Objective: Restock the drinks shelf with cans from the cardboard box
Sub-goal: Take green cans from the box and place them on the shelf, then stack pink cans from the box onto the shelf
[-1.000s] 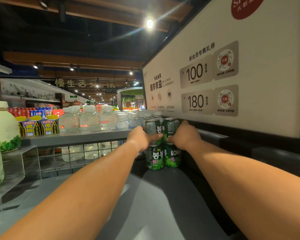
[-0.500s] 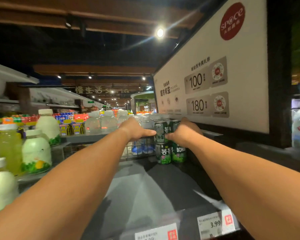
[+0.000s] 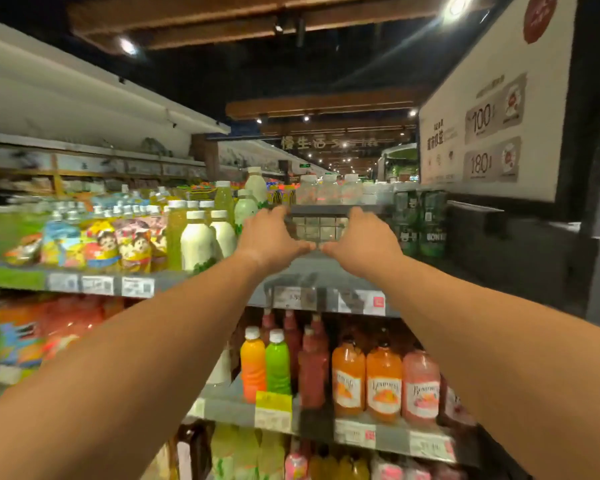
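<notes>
Change: a second ago both our hands were wrapped round the upper pair of green cans at the back right corner of the drinks shelf (image 3: 222, 277); now they have come off and drawn back toward the shelf's front edge, and our view has backed away so the lower shelves show.
Left hand (image 3: 272, 237): holds nothing, fingers loosely bent, thumb reaching toward the other hand.
Right hand (image 3: 362, 239): likewise bare, fingers loosely curved, thumb tip almost meeting the left thumb in mid-air.
Green cans (image 3: 420, 223): four in a two-by-two stack, two upon two, at the back right corner of the shelf, hard by the dark side panel below the white members' sign (image 3: 492, 109).
Axis: each can stands upright, long axis vertical, printed labels turned out toward the aisle; blur hides finer detail.
Meaning: we judge this placement done, the stack standing unaided; the next call is probably back to the cardboard box, which is not in view.
Neighbours: a wire basket (image 3: 317, 226) sits behind our hands at the shelf's rear; white and yellow juice bottles (image 3: 196, 237) crowd the left part of the same shelf.
Room: bare grey shelf lies between stack and front edge.
</notes>
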